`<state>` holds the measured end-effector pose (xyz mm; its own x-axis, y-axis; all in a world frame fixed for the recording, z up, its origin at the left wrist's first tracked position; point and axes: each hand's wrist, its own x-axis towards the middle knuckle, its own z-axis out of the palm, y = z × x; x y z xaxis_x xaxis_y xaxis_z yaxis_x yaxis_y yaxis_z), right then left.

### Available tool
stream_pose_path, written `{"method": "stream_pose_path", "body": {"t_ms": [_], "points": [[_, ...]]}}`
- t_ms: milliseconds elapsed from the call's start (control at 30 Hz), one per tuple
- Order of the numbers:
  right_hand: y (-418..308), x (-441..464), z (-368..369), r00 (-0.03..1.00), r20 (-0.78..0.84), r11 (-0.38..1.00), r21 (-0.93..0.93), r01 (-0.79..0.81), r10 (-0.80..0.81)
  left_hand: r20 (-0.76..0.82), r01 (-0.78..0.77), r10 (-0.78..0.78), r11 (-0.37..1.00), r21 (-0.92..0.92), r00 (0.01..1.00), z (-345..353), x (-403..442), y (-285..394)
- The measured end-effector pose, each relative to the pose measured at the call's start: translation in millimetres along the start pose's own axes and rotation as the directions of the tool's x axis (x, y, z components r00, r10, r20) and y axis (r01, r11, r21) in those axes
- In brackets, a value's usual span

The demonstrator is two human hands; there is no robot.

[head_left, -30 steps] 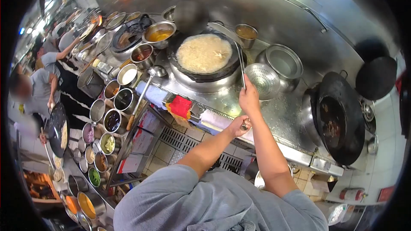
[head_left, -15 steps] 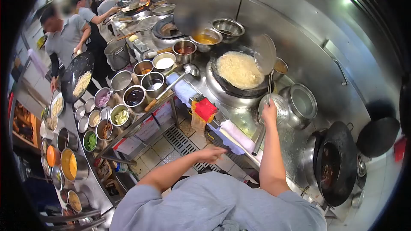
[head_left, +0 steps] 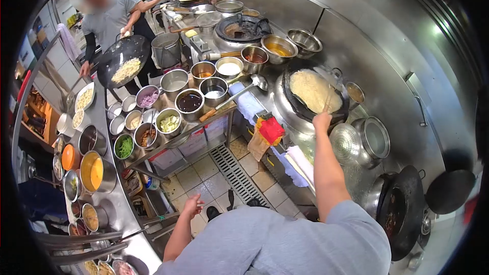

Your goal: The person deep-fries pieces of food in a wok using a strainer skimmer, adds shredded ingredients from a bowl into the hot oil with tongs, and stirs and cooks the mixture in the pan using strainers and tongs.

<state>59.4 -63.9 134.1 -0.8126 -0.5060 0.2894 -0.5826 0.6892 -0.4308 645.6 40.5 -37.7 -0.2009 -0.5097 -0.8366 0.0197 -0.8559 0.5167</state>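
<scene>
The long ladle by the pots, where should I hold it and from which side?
Probably the wooden grip, from above on the near side: it's straight and slim, the scoop lies at the far end, and the dark sauce pot crowds the grip's other side.

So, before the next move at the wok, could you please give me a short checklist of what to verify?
1. Right hand on the tool handle: ok, closed around it.
2. Left hand free: ok, open, holding nothing.
3. Tool's working end clear of the pale contents: cannot tell, it does not show clearly at the wok.
4. Contents cooked through: cannot tell by sight.
5. Perforated strainer set down: ok, beside the metal pot, no hand on it.
6. Ladle in hand, if wanted: not ok, lying away from both hands.
</scene>
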Motion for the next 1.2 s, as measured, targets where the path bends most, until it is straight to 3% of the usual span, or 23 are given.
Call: {"method": "stream_pose_path", "body": {"t_ms": [200,267,333,400,433,467,500,533,600,667,700,733,800,833,867,900,967,1033,1067,1100,1133,1167,1200], "points": [[-4.3,-31.1,56.0,0.985,0.173,0.997,0.069,-0.026,0.014,-0.095,0.074,-0.061,0.988,0.136,0.994,-23.8,-11.7,-19.0],[-31.0,-73.7,13.1,0.995,0.068,0.997,0.034,-0.075,0.072,-0.094,0.062,-0.048,0.985,0.161,0.994,-37.2,-19.8,-25.1],[-37.9,-117.3,-11.3,0.999,-0.01,0.996,0.088,0.034,-0.034,-0.105,0.086,-0.071,0.985,0.152,0.992,-49.4,-19.3,-37.0],[-27.5,-174.8,-3.3,0.935,-0.135,0.906,0.234,0.351,-0.328,-0.115,0.06,-0.043,0.987,0.15,0.992,-59.2,-16.8,-46.3],[-18.0,-206.7,7.0,0.883,0.074,0.858,0.285,0.427,-0.464,-0.159,0.05,-0.021,0.983,0.176,0.987,-61.4,-13.3,-52.5],[-8.8,-237.9,14.9,0.772,0.266,0.803,0.357,0.477,-0.577,-0.202,0.036,0.007,0.977,0.208,0.979,-62.9,-5.7,-56.5],[-4.1,-270.7,9.3,0.553,0.561,0.786,0.481,0.389,-0.616,-0.22,0.025,0.033,0.966,0.257,0.975,-65.8,3.2,-61.6],[1.6,-302.6,1.9,0.234,0.75,0.784,0.569,0.249,-0.619,-0.239,0.018,0.058,0.952,0.304,0.969,-69.8,12.5,-68.1],[22.2,-357.6,1.6,-0.085,0.978,0.966,0.172,-0.193,-0.191,-0.22,0.026,0.083,0.891,0.453,0.972,-78.1,33.3,-74.1],[87.2,-402.5,26.5,0.044,0.999,0.964,-0.016,-0.265,0.029,-0.21,0.082,0.104,0.686,0.723,0.972,-77.8,37.9,-56.2],[131.6,-413.8,40.4,-0.036,0.994,0.903,0.105,0.417,-0.099,-0.177,0.03,0.18,0.613,0.79,0.968,-87.7,59.9,-63.5],[179.5,-421.0,54.6,-0.187,0.97,0.404,0.236,0.884,-0.157,-0.139,-0.017,0.254,0.529,0.848,0.957,-100.0,83.0,-70.8],[284.6,-430.3,80.1,-0.452,0.892,0.496,0.38,0.78,0.027,-0.078,-0.069,0.354,0.385,0.92,0.932,-91.2,78.1,-43.4],[244.7,-421.1,41.3,-0.266,0.93,0.909,-0.136,0.395,0.255,-0.082,-0.096,0.382,0.425,0.9,0.92,-88.7,80.5,-35.0],[180.9,-407.9,-11.9,-0.057,0.886,0.84,-0.455,-0.296,0.46,-0.091,-0.122,0.411,0.464,0.877,0.907,-86.9,82.0,-28.7],[180.8,-403.9,-2.5,-0.079,0.887,0.844,-0.457,-0.28,0.455,-0.118,-0.095,0.402,0.471,0.877,0.908,-82.6,78.4,-21.7],[200.2,-388.9,17.5,-0.068,0.851,0.766,-0.501,-0.403,0.521,-0.169,-0.177,0.384,0.717,0.674,0.908,-69.5,60.1,-8.6],[213.2,-345.6,84.3,-0.209,0.888,0.889,-0.44,-0.13,0.409,-0.207,-0.171,0.35,0.792,0.586,0.914,-52.5,31.2,1.6],[205.7,-311.5,134.4,-0.373,0.891,0.932,-0.13,0.337,0.259,-0.216,-0.179,0.317,0.853,0.49,0.923,-47.3,20.8,2.9],[148.8,-285.2,136.1,0.072,0.951,0.915,-0.266,-0.303,0.3,-0.204,-0.198,0.344,0.834,0.515,0.917,-46.1,14.3,-3.8],[119.0,-258.0,171.7,0.391,0.898,0.905,-0.021,-0.425,0.205,-0.219,-0.19,0.345,0.834,0.519,0.913,-46.3,8.4,-15.5],[71.7,-235.9,182.3,0.496,0.867,0.608,0.367,-0.704,0.051,-0.215,-0.181,0.327,0.843,0.506,0.92,-48.9,3.7,-32.5],[35.8,-208.6,205.8,0.414,0.91,0.28,0.401,-0.872,-0.013,-0.205,-0.176,0.311,0.851,0.494,0.928,-49.6,-1.0,-48.5]]}}
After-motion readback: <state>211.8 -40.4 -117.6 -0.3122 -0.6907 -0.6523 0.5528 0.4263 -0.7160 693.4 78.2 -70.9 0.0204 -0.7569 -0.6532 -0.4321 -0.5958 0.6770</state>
